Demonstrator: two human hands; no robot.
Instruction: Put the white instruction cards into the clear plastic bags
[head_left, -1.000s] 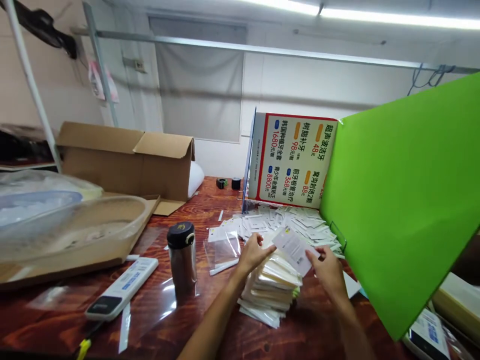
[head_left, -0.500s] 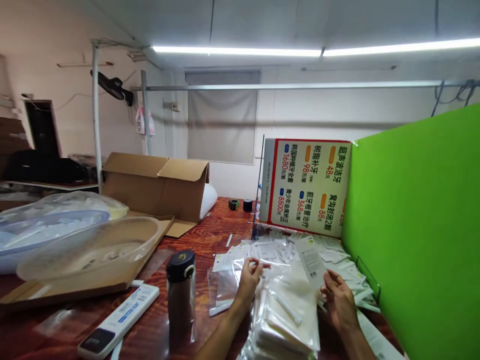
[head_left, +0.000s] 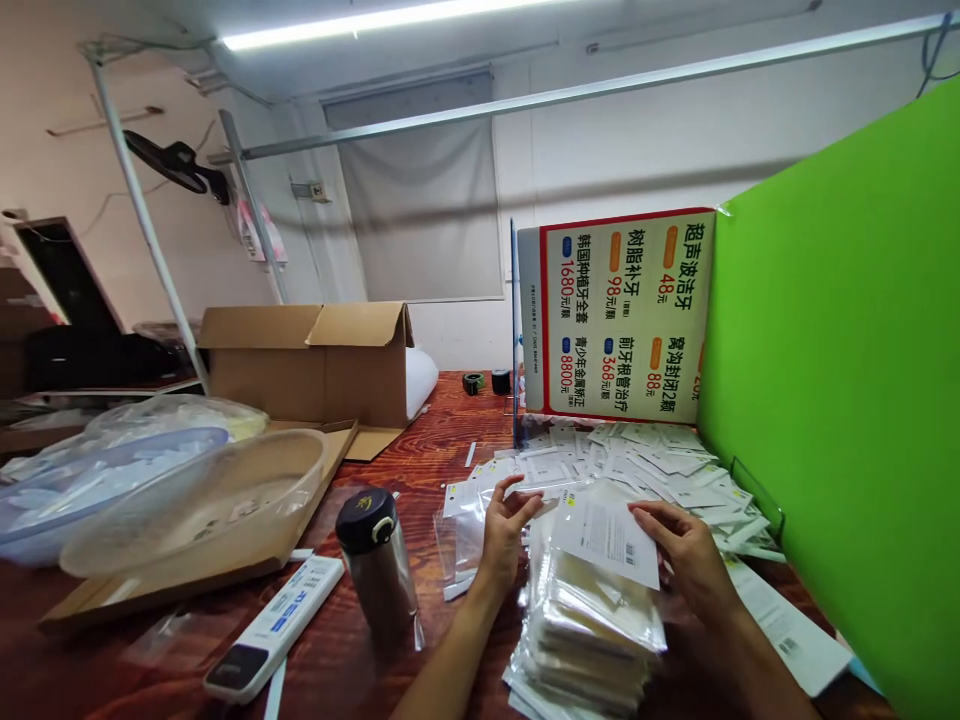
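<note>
My right hand (head_left: 686, 550) pinches a white printed card (head_left: 604, 535) by its right edge; the card has a small yellow mark and a barcode. It lies tilted over a thick stack of clear plastic bags (head_left: 592, 650) in front of me. My left hand (head_left: 504, 535) is at the upper left of the stack, thumb and a finger together at the edge of a clear plastic bag (head_left: 552, 506), its index finger raised. Behind the stack spreads a loose heap of white cards (head_left: 660, 460). Whether the card is inside a bag's mouth is hard to make out.
Left of my arm stand a dark-lidded flask (head_left: 379, 570) and a long white boxy device (head_left: 274, 630). Farther left are a translucent tray (head_left: 202, 500) and an open cardboard box (head_left: 300, 370). A green panel (head_left: 840, 380) and a printed price board (head_left: 622, 310) border the heap.
My right hand has brought the card left and down over the bag stack, turning it flatter. My left hand's fingers have spread more. The head view has tilted and dipped.
</note>
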